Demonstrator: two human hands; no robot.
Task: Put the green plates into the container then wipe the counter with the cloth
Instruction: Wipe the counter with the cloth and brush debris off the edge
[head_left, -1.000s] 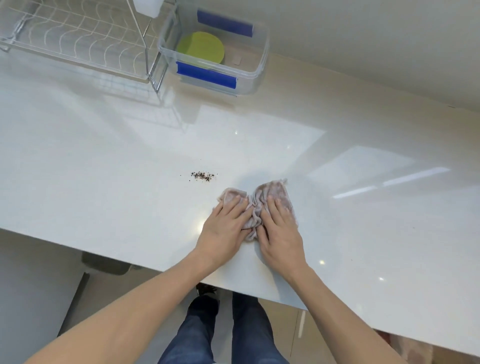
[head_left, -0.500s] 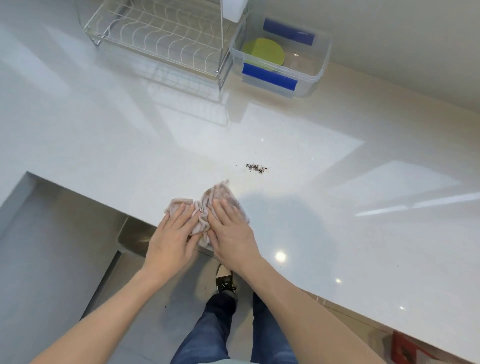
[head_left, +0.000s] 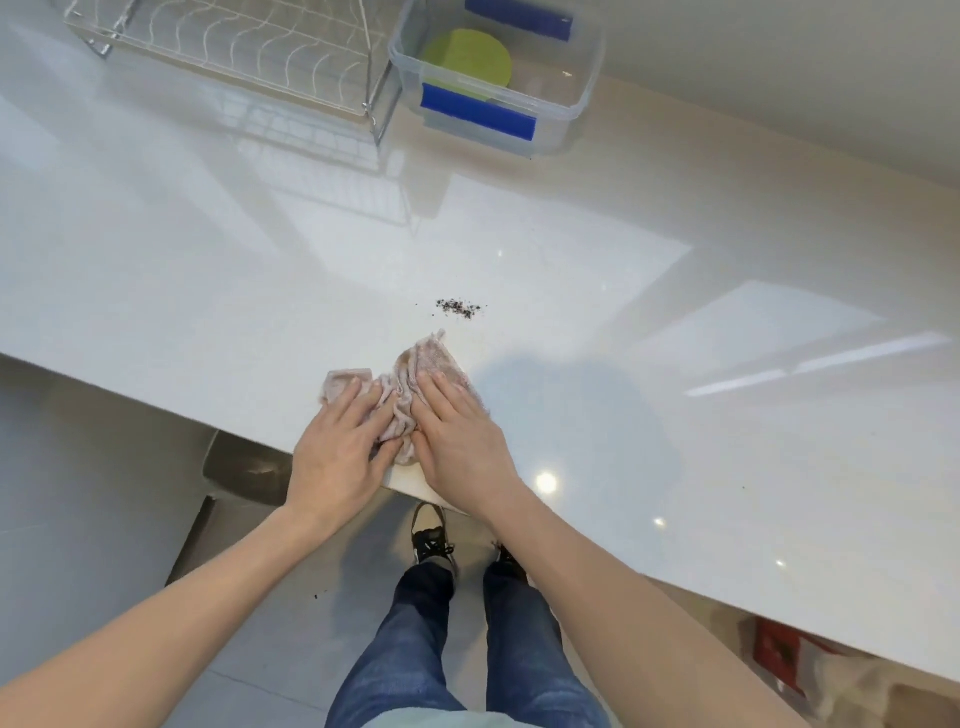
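**Inspector A:** Where is the cloth (head_left: 400, 400)?

**Inspector B:** Flat on the bench (head_left: 208, 270) under both hands, fingers (head_left: 358, 402) spread open, pressing, not gripping.

**A:** And the crumbs (head_left: 460, 307)?

**B:** Just beyond the right hand (head_left: 457, 436) fingertips; left hand (head_left: 337, 457) lies farther. Plates (head_left: 467, 60) sit in the container (head_left: 566, 111).

The counter (head_left: 597, 322) is a pale, smooth, highly glossy slab that mirrors lamps as bright dots and window light as broad patches. On it, near its front edge, lies a cloth (head_left: 410, 382) of soft, nubbly terry, pinkish-grey, crumpled into folds. Just beyond the cloth sits a scatter of dark, dry, gritty crumbs (head_left: 460, 307). At the far side of the counter stands a container (head_left: 563, 111) of clear, shiny plastic with opaque blue plastic clips; inside it the plates (head_left: 467, 60) look matt green and smooth. Beside the container, a rack (head_left: 234, 47) of thin bright wire shows a polished metal sheen.
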